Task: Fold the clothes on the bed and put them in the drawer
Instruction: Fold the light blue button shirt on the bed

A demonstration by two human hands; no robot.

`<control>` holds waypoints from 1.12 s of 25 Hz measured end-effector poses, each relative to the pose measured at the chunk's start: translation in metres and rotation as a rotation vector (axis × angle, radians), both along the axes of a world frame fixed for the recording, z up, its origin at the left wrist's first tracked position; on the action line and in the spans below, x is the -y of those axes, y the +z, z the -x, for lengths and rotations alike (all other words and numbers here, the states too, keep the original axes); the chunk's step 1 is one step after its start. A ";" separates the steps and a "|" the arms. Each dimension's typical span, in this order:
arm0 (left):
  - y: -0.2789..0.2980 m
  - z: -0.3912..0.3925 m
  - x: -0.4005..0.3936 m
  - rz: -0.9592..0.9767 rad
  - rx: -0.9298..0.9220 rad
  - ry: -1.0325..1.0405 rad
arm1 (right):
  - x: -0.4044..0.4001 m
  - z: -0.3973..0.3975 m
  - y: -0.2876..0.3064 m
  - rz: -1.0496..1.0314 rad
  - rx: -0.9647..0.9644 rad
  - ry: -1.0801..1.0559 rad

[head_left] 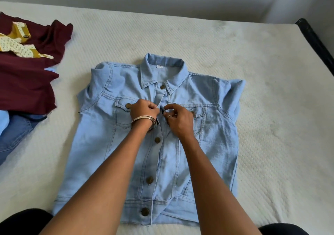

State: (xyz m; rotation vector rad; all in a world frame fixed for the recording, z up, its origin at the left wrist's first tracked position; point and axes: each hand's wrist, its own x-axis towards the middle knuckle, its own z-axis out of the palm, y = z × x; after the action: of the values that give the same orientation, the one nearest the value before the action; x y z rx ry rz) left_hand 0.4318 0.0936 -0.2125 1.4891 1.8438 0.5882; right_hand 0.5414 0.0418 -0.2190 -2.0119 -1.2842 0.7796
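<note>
Currently buttoning step: light-blue denim jacket flat on bed, collar away. Left hand and right hand close together, both pinching placket at chest button. Next likely: finish fastening, then fold. Maroon garment and jeans heaped at left, not obstructing. Drawer unseen.

Both forearms bare, no sleeves; left hand has a stack of thin silver-toned metal bangles at the wrist, right hand has one slim metal ring on a finger, black clothing at lower corners.
</note>
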 end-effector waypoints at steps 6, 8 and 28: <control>-0.010 0.012 0.007 0.259 0.536 0.328 | -0.001 0.017 -0.005 -0.086 0.092 -0.035; -0.009 0.014 0.007 0.261 0.541 0.260 | -0.001 0.020 -0.001 -0.152 0.073 -0.063; 0.036 0.003 0.025 -0.054 0.081 0.010 | -0.016 0.019 0.039 0.102 -0.147 -0.214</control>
State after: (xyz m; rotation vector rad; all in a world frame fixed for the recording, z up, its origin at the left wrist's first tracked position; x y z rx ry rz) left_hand 0.4292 0.0682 -0.1769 1.4701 1.7866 0.6976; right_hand 0.5224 0.0580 -0.1797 -2.0876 -0.9464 0.8859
